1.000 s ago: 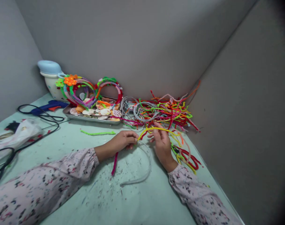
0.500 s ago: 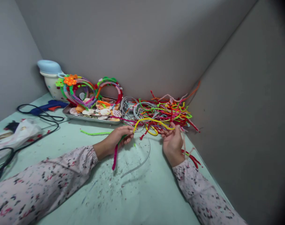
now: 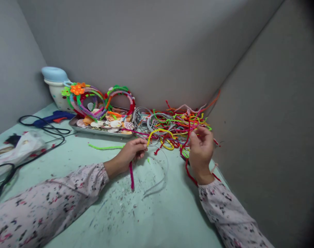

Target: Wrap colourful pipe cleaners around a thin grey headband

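One end of the yellow fuzzy stick (image 3: 160, 130), one end of the clear band (image 3: 165, 176) and the top of the dark pink stick (image 3: 131, 177) are hidden by the left hand (image 3: 133, 151). Part of the bright pile (image 3: 182, 120) is covered by the right hand (image 3: 202, 148), whose grip cannot be made out. The white bag (image 3: 30, 143) is cut off by the left edge, both sleeves (image 3: 56, 199) by the bottom, and the specks (image 3: 120, 206) are too tiny to be named.
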### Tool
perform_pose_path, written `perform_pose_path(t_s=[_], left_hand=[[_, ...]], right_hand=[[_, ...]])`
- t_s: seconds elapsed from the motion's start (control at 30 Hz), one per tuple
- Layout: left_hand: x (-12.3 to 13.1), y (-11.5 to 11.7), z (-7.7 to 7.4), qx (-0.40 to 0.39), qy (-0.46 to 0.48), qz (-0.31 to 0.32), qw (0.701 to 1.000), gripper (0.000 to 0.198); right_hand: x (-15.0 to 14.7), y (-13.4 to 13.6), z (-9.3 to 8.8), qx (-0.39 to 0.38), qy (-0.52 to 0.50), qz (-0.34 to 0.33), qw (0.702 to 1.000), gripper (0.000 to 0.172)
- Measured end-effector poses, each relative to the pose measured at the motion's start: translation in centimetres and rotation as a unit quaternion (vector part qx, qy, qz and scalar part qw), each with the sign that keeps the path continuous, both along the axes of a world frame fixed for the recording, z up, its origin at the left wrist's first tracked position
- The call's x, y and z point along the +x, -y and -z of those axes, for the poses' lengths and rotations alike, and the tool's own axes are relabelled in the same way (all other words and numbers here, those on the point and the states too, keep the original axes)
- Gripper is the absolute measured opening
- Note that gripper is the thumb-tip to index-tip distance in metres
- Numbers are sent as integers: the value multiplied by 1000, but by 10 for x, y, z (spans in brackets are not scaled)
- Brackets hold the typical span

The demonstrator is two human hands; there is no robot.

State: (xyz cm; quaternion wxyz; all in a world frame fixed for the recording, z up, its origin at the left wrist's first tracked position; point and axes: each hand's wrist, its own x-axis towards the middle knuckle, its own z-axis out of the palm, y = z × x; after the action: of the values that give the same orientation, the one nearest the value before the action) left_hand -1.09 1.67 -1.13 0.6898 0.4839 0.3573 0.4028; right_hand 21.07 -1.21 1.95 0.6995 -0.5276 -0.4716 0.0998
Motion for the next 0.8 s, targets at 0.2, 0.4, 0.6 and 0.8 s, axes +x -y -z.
perform_pose_path(t_s=[0.2,0.4,0.6,0.8], left_hand=[[3,9,-8,39,-61,14,997,11],[5,13,-7,100,-74,56,991,9],[6,12,-2,136,-108,53,983,9],[5,16,-3,184,-159,65,968,11]], right_hand=[[-28,12,1,-243,64,-320,913,21],[-40,12,17,-272,11,-375,886,25],[-43,15,21,-259,23,-342,903,19],[-43,14,20,-236,68,-325,913,15]])
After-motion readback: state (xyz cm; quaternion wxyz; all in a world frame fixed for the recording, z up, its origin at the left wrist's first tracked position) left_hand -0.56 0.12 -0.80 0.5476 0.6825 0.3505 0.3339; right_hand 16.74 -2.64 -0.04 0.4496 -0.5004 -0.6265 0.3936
